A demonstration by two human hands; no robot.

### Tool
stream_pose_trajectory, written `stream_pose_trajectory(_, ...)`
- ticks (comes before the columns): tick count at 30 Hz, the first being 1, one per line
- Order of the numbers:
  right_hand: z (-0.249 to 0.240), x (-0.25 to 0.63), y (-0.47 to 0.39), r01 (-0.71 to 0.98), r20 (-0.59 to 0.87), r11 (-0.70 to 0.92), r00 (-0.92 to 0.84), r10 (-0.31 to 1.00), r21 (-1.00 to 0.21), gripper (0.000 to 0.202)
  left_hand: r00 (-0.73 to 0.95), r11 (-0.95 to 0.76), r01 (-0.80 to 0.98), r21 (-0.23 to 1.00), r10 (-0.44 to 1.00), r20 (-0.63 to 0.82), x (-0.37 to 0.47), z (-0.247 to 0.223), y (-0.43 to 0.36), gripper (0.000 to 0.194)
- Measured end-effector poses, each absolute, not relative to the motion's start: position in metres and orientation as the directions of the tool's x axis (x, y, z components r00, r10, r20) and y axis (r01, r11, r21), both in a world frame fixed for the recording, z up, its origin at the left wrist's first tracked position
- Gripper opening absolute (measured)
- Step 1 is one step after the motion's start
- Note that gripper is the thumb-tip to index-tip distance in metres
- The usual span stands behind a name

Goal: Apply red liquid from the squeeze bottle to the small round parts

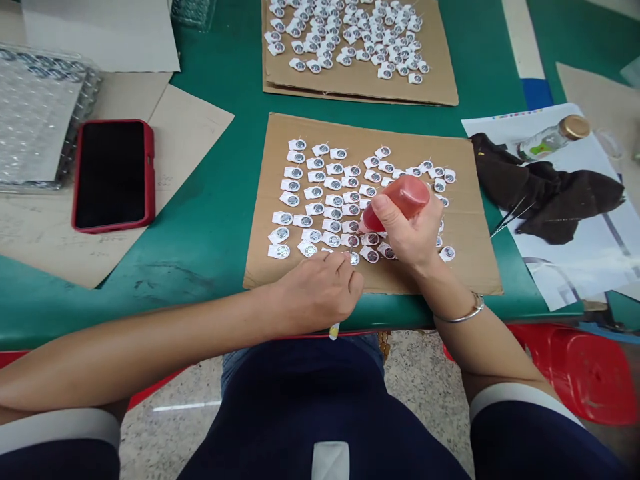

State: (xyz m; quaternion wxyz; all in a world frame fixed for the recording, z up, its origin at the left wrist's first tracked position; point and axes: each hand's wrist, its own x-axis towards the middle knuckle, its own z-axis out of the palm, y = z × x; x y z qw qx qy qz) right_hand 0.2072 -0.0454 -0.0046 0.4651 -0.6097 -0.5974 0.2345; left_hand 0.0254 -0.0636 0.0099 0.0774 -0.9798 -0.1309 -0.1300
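My right hand (423, 233) is wrapped round a red squeeze bottle (403, 199), tipped so that its narrow end points down and left at the small pieces. My left hand (325, 287) is closed at the near edge of the cardboard sheet (475, 267). A slim tool with a yellow end (334, 331) pokes out below that fist; the fist hides most of it. Just beyond the left fingertips lies a white tab with a round dark-ringed face (354, 258). Several like it lie in rough rows on the cardboard, some covered by my hands and the bottle.
Behind stands a second cardboard stack (435, 87) bearing many similar tabs. To the left, a red-cased phone (114, 177) lies on paper near bubble wrap (35, 120). A dark cloth (550, 193), tweezers (513, 217) and a small glass jar (553, 139) are on the right.
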Motion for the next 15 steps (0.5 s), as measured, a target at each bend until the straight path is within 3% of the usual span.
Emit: stream_pose_trajectory(15, -0.0035, 0.2093, -0.0469, 0.561, 0.313, 0.165, 0.179, 0.933, -0.811, 0.028, 0.933, -0.942, 0.295, -0.159, 0.248, 0.261, 0.0234, 0.0088, -0.0628, 0.018)
